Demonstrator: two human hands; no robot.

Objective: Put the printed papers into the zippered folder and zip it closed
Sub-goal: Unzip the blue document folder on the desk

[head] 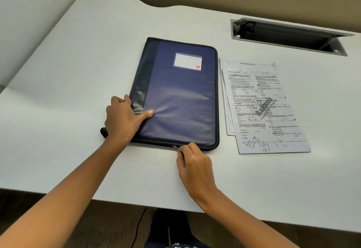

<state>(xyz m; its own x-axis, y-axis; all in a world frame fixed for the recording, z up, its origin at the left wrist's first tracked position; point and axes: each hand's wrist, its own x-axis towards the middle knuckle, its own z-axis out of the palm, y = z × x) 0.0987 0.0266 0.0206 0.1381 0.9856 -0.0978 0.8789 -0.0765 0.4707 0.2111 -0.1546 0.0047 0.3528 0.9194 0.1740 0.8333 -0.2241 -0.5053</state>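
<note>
A dark blue zippered folder (181, 95) with a black spine and a white label pocket lies flat and closed on the white desk (78, 72). My left hand (125, 118) presses down on the folder's left edge, thumb spread across the cover. My right hand (192, 161) pinches the small metal zipper pull (175, 147) at the folder's near edge. A loose stack of printed papers (263, 107) with handwriting lies on the desk just right of the folder, outside it.
A grey cable hatch (289, 36) with its lid raised is set into the desk at the back right. A beige partition runs along the back and left. The desk's near edge lies close below my forearms; a cable hangs beneath it.
</note>
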